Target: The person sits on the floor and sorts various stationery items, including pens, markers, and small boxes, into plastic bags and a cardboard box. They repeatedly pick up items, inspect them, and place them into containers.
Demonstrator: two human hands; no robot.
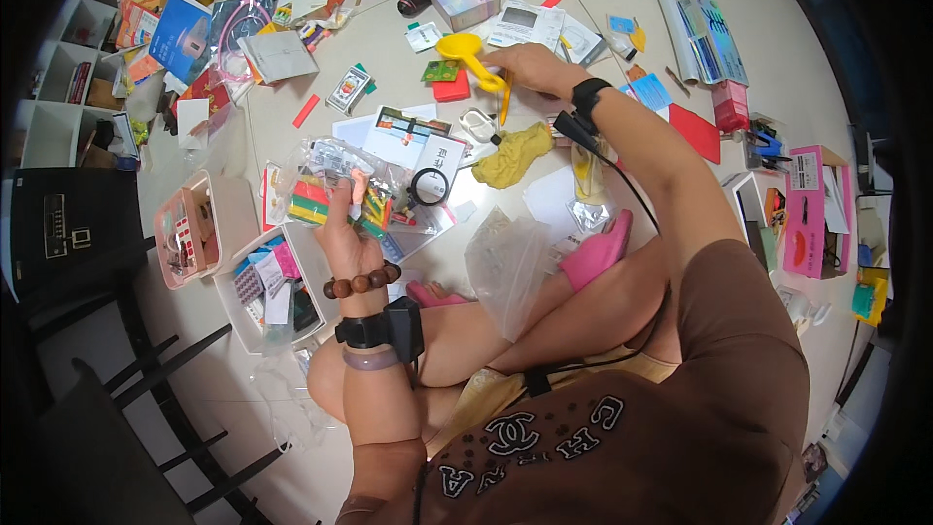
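though the left hand (pixel 348 233) holds a bag (pixel 316 190), i cannot tell the right hand's (pixel 533 70) obscured grip at a yellow scoop (pixel 460 46)

From my remote seat I see a pale pink bin (pixel 231 219) beside a white bin (pixel 315 274), a white cubby shelf (pixel 49 146) (far left), and a bright pink box (pixel 805 202) at right.

Brown short-sleeved shirt (pixel 671 418), brown bead bracelet (pixel 362 284), black wristbands (pixel 365 332)

At left, the clear plastic bag (pixel 321 171) looked glossy and crinkled. Farther away, the yellow scoop-shaped plastic piece (pixel 462 46) seemed smooth. The mustard-yellow rumpled cloth (pixel 523 153) appeared matt; the brown round-bead bracelet (pixel 362 284) resembled polished wood.
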